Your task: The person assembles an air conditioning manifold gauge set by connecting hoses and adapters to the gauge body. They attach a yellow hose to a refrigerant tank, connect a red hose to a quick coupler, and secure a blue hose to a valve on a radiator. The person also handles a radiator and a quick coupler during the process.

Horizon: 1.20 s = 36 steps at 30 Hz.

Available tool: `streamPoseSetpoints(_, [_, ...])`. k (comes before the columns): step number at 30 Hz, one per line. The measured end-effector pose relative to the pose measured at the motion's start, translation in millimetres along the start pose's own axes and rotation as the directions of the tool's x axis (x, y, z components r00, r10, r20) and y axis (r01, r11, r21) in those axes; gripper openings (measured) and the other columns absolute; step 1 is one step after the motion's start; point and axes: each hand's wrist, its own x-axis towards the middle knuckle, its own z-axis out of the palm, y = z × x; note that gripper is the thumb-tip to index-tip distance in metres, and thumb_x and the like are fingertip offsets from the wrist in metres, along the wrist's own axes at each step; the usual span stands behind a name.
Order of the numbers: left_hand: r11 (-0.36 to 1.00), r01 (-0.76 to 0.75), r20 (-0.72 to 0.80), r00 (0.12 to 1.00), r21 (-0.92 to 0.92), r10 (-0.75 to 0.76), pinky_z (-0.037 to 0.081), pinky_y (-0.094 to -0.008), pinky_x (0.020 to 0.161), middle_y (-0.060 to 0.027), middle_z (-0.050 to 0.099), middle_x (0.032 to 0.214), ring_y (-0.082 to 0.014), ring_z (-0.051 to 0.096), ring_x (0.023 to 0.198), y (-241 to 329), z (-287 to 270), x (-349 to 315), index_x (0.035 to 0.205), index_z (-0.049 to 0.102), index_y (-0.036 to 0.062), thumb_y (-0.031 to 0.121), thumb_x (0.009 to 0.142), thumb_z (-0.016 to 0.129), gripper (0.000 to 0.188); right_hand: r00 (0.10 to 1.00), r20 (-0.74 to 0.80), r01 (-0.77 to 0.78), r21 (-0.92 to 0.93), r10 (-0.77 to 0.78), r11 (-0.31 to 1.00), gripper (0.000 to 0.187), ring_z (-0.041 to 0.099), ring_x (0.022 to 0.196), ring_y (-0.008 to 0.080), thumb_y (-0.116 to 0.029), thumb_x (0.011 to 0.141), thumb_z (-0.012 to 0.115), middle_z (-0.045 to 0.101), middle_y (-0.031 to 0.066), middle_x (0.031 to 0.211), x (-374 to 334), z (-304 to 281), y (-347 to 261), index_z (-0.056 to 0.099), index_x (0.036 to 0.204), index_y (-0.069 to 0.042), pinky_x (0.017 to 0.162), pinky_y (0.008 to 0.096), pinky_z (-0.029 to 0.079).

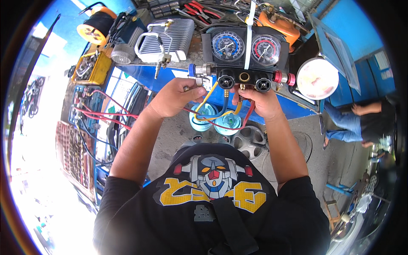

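A manifold gauge set (245, 80) with a blue-ringed and a red-ringed dial and two black knobs hangs from a white strap at the bench's front edge. My right hand (267, 102) is closed below its middle, thumb and fingers on the brass end fitting (242, 87) of a yellow hose (239, 105). On the left, my left hand (173, 97) is curled with its thumb against the fingers, beside the blue-capped coupler (199, 69). A small metal piece shows at its fingers, too hidden to name. A blue hose (225, 102) and a red hose (247, 114) hang beneath the manifold.
On the bench stand a finned metal evaporator (180, 39) with bent pipes and a round white tub (317, 78). Red-handled pliers (196, 9) lie behind. Light-blue cylinders (203, 117) and a wheel cover (248, 142) are on the floor. Another person (361, 119) is at the right.
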Motion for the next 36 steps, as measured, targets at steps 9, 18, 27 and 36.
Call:
streamPoseSetpoints(9, [0.987,0.052,-0.566,0.823,0.151,0.043,0.049,-0.0293,0.069,-0.0075,0.067,0.095,-0.0108,0.060,0.080,-9,13,-57,0.119,0.066,0.0031,0.009,0.084,0.069,0.035,0.997,0.073,0.008,-0.059,-0.003,0.998,0.028,0.070,0.079,0.0238,-0.002,0.088,0.064,0.073,0.0134,0.101,2,-22,-2,0.066,0.116,0.002,0.073,0.0365,0.056])
streamPoseSetpoints(18, [0.260,-0.817,-0.854,0.516,-0.515,-0.067,0.042,-0.0291,0.065,-0.0073,0.051,0.091,-0.0194,0.049,0.085,-82,-63,-128,0.107,0.056,-0.0005,0.004,0.082,0.054,0.025,1.000,-0.015,0.024,-0.058,-0.025,0.998,0.024,0.071,0.080,0.0237,-0.003,0.089,0.064,0.073,0.0133,0.100,-1,-48,-4,0.067,0.113,0.002,0.076,0.0391,0.058])
streamPoseSetpoints(27, [0.729,-0.580,-0.896,0.432,-0.364,-0.104,0.049,-0.0230,0.067,-0.0035,0.065,0.100,-0.0104,0.060,0.080,-119,-40,-97,0.113,0.059,0.0057,-0.005,0.091,0.066,0.025,0.999,-0.036,0.019,-0.020,-0.020,1.000,0.023,0.069,0.079,0.0236,-0.001,0.089,0.064,0.072,0.0131,0.100,-13,-46,-2,0.067,0.111,0.002,0.073,0.0379,0.057])
streamPoseSetpoints(36, [0.986,-0.154,-0.951,0.310,-0.061,-0.011,0.050,-0.0253,0.090,-0.0072,0.070,0.118,-0.0131,0.065,0.103,-162,-28,-43,0.134,0.062,0.0000,0.011,0.099,0.064,0.037,0.992,-0.123,-0.029,-0.091,0.017,0.995,0.024,0.068,0.083,0.0246,-0.002,0.091,0.058,0.070,0.0153,0.099,-24,-66,2,0.064,0.114,0.004,0.079,0.0427,0.057])
